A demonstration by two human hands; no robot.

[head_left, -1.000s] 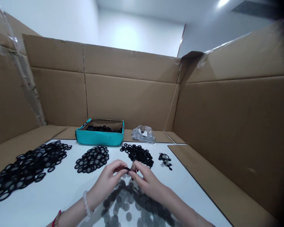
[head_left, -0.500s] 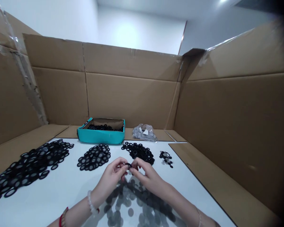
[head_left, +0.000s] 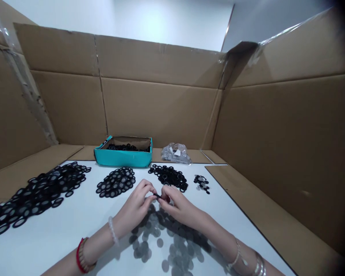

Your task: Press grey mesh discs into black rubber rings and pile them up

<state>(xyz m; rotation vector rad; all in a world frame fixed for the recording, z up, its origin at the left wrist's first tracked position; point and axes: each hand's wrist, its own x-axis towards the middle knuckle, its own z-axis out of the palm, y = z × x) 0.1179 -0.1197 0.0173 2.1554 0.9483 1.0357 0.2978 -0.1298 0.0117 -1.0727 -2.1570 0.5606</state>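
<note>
Both of my hands meet over the middle of the white table, fingertips almost touching. Between them is a small black ring (head_left: pixel 157 196), seen nearly edge-on. My left hand (head_left: pixel 140 199) pinches its left side with thumb and forefinger. On the right side, the fingers of my right hand (head_left: pixel 176 203) are closed on the same ring. Whether a disc sits inside it I cannot tell. Beneath and nearer to me, many thin grey translucent discs (head_left: pixel 179 249) lie scattered, partly in the shadow of my hands. Just beyond my hands is a heap of black rings (head_left: pixel 169 175).
A long pile of black rings with grey centres (head_left: pixel 40 191) covers the left side. A smaller similar pile (head_left: pixel 116 183) lies beside it. Behind stand a teal box (head_left: pixel 123 158) of black rings and a clear plastic bag (head_left: pixel 176 154). Few small pieces (head_left: pixel 201 184) lie right. Cardboard walls (head_left: pixel 161 111) surround the table.
The ring has tilted from showing its round opening to nearly edge-on between my fingertips. My view has tipped slightly downward, so everything sits higher in the picture.
</note>
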